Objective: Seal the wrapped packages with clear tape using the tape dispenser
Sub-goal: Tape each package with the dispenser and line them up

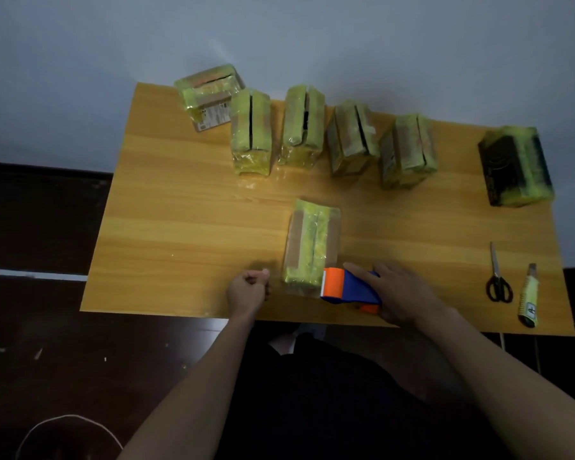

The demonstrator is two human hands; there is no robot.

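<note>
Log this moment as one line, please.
right hand grips tape dispenser at near package | left hand pinching, likely tape

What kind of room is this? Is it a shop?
Probably a plain room used as a small packing spot, not clearly a shop. A wooden table holds wrapped packages, a tape dispenser, scissors and a utility knife.

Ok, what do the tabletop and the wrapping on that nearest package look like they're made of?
The tabletop looks like wood or wood-look laminate: orange-brown with straight grain bands and a smooth sheen. The nearest package seems wrapped in clear plastic film, glossy and wrinkled, over yellowish and brown cardboard-like material.
</note>
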